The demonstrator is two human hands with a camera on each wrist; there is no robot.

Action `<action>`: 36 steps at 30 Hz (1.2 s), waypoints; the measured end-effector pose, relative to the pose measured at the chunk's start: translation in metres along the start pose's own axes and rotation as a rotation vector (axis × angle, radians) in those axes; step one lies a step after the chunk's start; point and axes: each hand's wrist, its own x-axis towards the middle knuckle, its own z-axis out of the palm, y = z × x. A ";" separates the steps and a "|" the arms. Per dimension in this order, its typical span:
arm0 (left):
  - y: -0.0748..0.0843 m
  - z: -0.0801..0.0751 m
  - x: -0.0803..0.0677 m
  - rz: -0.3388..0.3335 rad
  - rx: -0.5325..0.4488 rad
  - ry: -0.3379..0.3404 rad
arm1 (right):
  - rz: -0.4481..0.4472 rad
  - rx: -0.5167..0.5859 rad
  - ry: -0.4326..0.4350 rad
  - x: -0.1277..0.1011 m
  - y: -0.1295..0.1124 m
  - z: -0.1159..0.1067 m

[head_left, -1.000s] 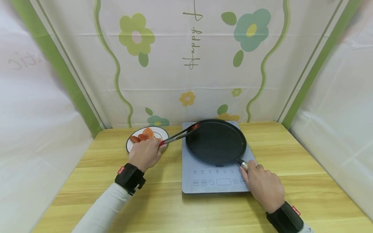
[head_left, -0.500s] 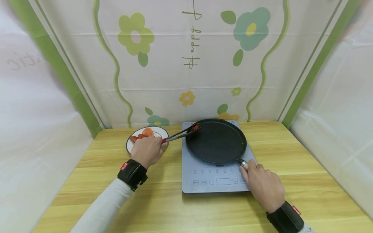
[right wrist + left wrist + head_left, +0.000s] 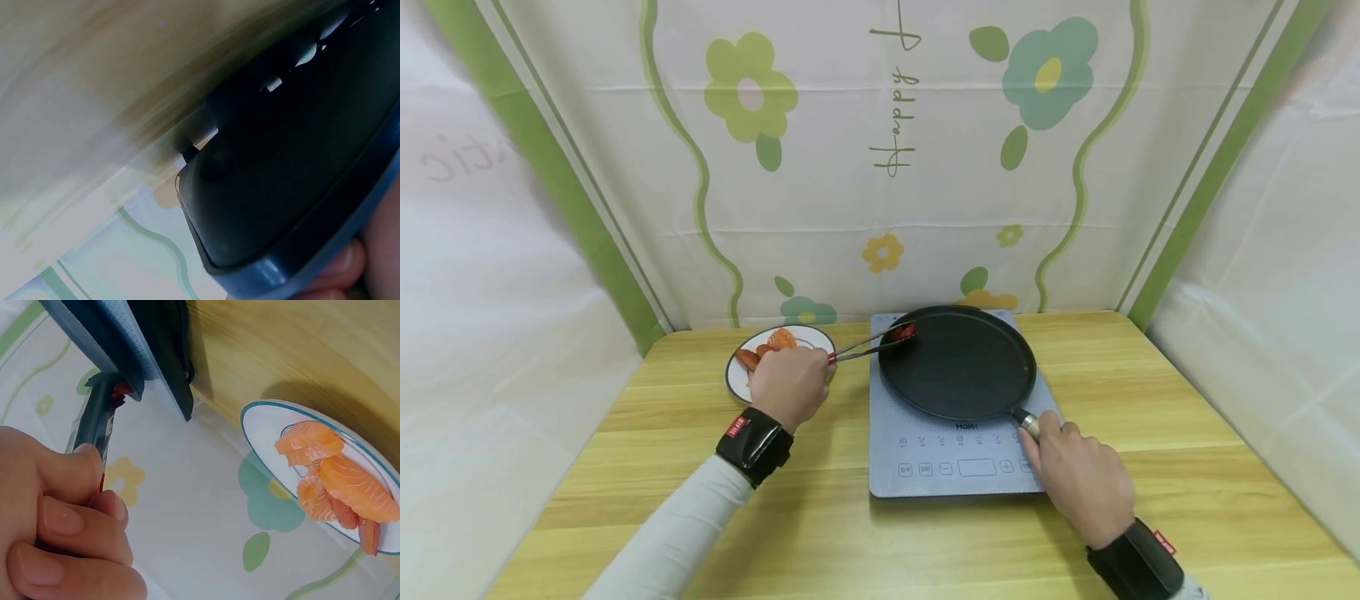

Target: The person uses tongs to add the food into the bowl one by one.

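My left hand (image 3: 790, 387) grips a pair of tongs (image 3: 867, 352) with red at the held end. Between the tongs' tips, at the left rim of a black flat pan (image 3: 962, 367), is a small dark-red piece (image 3: 905, 331) of food. Its exact kind is unclear, and whether it touches the pan I cannot tell. My right hand (image 3: 1082, 483) holds the pan's handle (image 3: 1030, 425) with curled fingers. Left of the pan, partly behind my left hand, stands a white plate (image 3: 265, 428) with a dark rim. It bears orange salmon slices (image 3: 359, 487) and small reddish sausage-like pieces (image 3: 370, 536).
Under the pan lies a grey induction cooker (image 3: 925, 483) with printed touch controls. Both stand on a wooden table (image 3: 805, 517). A flowered white cloth (image 3: 820, 192) hangs right behind the table, and plain white cloth (image 3: 1262, 333) rises along the right side.
My left hand has shifted slightly right, and the tongs have turned a little with the red piece still at their tips. The right hand and the pan have stayed in place.
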 end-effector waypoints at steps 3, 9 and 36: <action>0.002 -0.001 -0.001 0.005 0.008 0.011 | 0.003 0.001 -0.003 0.000 0.000 -0.001; 0.004 -0.005 -0.001 0.013 -0.008 -0.028 | 0.015 0.006 -0.020 0.000 -0.001 -0.002; 0.003 -0.011 -0.011 -0.012 -0.135 -0.128 | 0.042 0.005 -0.074 0.001 -0.002 -0.005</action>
